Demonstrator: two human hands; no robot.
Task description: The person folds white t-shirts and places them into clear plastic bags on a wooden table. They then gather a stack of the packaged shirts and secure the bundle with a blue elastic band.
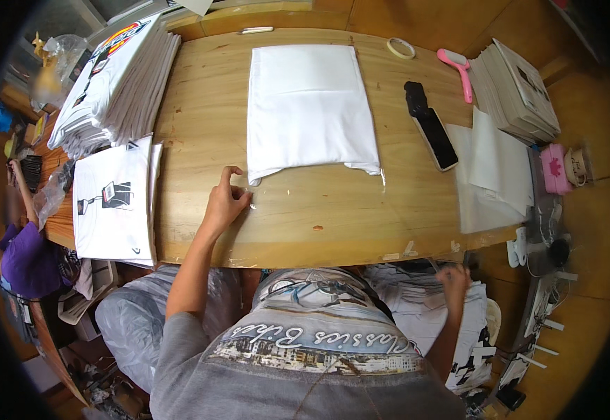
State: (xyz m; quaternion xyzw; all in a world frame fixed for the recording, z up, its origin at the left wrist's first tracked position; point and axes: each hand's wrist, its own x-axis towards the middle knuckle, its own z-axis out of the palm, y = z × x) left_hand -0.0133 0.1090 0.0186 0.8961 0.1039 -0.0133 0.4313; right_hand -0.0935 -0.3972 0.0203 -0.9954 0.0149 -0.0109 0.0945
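Observation:
A folded white garment (312,105) lies flat in the middle of the wooden table (207,112), its near corners loose and slightly rumpled. Just off its near left corner is my left hand (226,204), fingers curved, with a gap between index finger and thumb. Small shiny marks beside those fingertips hint at clear film, though its shape cannot be made out. My right hand (454,281) is closed beyond the table's near edge, at the right. Something thin seems to stick out of it toward the table, too small and blurred to name.
Tall stacks of folded white shirts (126,87) and a lower pile (112,203) occupy the left. At right lie a black-faced brush-like object (432,133), clear plastic sleeves (490,182), a pink lint roller (459,73), a tape roll (401,48) and another stack (518,91). A purple-sleeved person (32,259) works far left.

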